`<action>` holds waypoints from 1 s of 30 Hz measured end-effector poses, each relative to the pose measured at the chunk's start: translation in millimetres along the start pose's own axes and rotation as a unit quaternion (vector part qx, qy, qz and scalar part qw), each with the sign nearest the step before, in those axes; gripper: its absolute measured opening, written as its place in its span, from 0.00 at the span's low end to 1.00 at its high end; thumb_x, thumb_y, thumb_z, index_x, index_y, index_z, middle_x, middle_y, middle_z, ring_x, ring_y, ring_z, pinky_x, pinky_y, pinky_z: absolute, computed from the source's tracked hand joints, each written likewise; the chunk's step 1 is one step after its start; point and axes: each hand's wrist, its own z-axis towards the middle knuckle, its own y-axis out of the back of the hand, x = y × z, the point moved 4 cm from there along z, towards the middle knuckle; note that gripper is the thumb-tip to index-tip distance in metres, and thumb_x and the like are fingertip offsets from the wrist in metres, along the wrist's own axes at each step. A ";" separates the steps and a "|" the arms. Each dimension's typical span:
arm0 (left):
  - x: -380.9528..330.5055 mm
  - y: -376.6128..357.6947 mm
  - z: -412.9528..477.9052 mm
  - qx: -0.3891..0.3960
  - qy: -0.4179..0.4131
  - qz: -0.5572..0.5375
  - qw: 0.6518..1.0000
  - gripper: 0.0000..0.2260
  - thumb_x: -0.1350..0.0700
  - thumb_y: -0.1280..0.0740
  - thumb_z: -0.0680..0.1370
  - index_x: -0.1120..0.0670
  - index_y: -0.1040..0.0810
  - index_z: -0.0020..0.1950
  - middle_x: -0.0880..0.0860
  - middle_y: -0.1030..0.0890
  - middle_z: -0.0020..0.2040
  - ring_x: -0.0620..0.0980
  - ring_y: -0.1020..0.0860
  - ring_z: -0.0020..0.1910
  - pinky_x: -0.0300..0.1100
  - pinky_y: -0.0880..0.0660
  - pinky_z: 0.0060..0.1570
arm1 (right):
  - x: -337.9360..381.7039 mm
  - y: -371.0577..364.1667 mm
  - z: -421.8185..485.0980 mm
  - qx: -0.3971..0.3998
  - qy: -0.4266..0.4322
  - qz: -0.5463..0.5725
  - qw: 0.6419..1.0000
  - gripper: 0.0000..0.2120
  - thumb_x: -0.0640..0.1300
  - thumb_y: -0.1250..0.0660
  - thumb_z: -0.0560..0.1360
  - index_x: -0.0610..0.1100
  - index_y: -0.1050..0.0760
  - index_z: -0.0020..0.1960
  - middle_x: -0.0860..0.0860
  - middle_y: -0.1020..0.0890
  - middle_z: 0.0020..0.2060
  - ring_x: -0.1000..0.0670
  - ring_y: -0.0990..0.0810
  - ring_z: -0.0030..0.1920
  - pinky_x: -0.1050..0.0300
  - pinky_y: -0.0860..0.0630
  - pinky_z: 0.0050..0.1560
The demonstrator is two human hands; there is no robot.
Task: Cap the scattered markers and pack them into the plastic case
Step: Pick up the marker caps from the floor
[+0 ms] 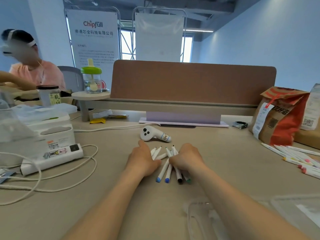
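Nearest the camera, a clear plastic case (199, 215) is lying on the tabletop (103, 196), partly under the right forearm. Just beyond it, a bunch of white markers (166, 170) is lying between both hands, with 2 blue, 1 black and 1 green end pointing toward the person and bare tips pointing away. The left hand (143, 160) is resting on the bunch's left side with fairly straight fingers, not curling round anything. The right hand (187, 158) is curling over the right side and gripping several markers. Behind the hands, a white controller (154, 135) is lying on its side. A second pile of loose markers (297, 160) is sitting well apart on the right, near a brown paper bag (280, 115). A white power strip (53, 158) is lying on the left. A brown divider panel (192, 82) is standing farthest back.
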 end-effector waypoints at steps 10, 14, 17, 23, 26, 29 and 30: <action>3.5 6.4 1.6 -0.013 -0.028 0.015 0.999 0.18 0.41 0.27 0.72 0.54 0.24 0.44 0.50 0.24 0.40 0.49 0.26 0.40 0.40 0.32 0.35 | -10.5 5.5 -3.6 0.003 -0.017 -0.016 1.000 0.14 0.53 0.27 0.69 0.44 0.27 0.41 0.47 0.18 0.43 0.45 0.18 0.44 0.58 0.29 0.34; 12.7 14.2 5.1 0.012 -0.009 0.019 1.000 0.22 0.36 0.29 0.71 0.56 0.22 0.41 0.51 0.22 0.37 0.50 0.22 0.39 0.41 0.30 0.34 | -12.5 12.7 -7.6 -0.018 -0.010 -0.029 0.999 0.18 0.57 0.26 0.68 0.45 0.28 0.39 0.48 0.20 0.40 0.46 0.21 0.40 0.58 0.33 0.30; 19.1 15.7 8.4 0.052 -0.001 0.017 0.999 0.25 0.34 0.28 0.69 0.57 0.18 0.45 0.52 0.20 0.37 0.50 0.21 0.39 0.41 0.29 0.34 | -13.6 19.0 -13.4 -0.003 -0.011 -0.045 0.999 0.18 0.56 0.26 0.69 0.44 0.28 0.38 0.49 0.22 0.36 0.49 0.24 0.36 0.58 0.31 0.32; 22.0 15.3 8.1 0.127 0.014 -0.029 0.991 0.20 0.43 0.22 0.67 0.58 0.15 0.47 0.56 0.14 0.41 0.52 0.16 0.38 0.48 0.17 0.47 | -11.4 11.6 -12.6 0.011 -0.008 -0.014 1.000 0.12 0.49 0.25 0.70 0.41 0.21 0.43 0.46 0.16 0.39 0.46 0.15 0.40 0.51 0.17 0.46; 25.5 16.1 10.7 0.108 0.021 -0.025 0.994 0.18 0.44 0.22 0.68 0.58 0.16 0.45 0.55 0.15 0.37 0.51 0.18 0.31 0.46 0.17 0.43 | -5.3 3.5 -15.3 0.025 -0.006 0.025 0.999 0.11 0.47 0.27 0.73 0.39 0.19 0.45 0.46 0.15 0.33 0.47 0.14 0.34 0.53 0.17 0.46; 30.8 18.2 13.7 0.083 0.027 -0.015 0.996 0.17 0.44 0.23 0.70 0.58 0.17 0.45 0.55 0.15 0.35 0.51 0.19 0.28 0.47 0.17 0.43 | 1.7 -4.9 -16.7 0.043 -0.011 0.062 0.997 0.09 0.44 0.29 0.74 0.38 0.19 0.49 0.46 0.15 0.32 0.47 0.14 0.34 0.53 0.16 0.43; 32.8 18.3 14.7 0.080 0.029 -0.016 0.996 0.18 0.43 0.24 0.70 0.58 0.17 0.45 0.55 0.15 0.36 0.51 0.19 0.30 0.47 0.17 0.44 | 3.6 -6.3 -16.6 0.048 -0.012 0.068 0.996 0.09 0.42 0.30 0.74 0.37 0.20 0.51 0.45 0.15 0.33 0.46 0.14 0.34 0.52 0.16 0.42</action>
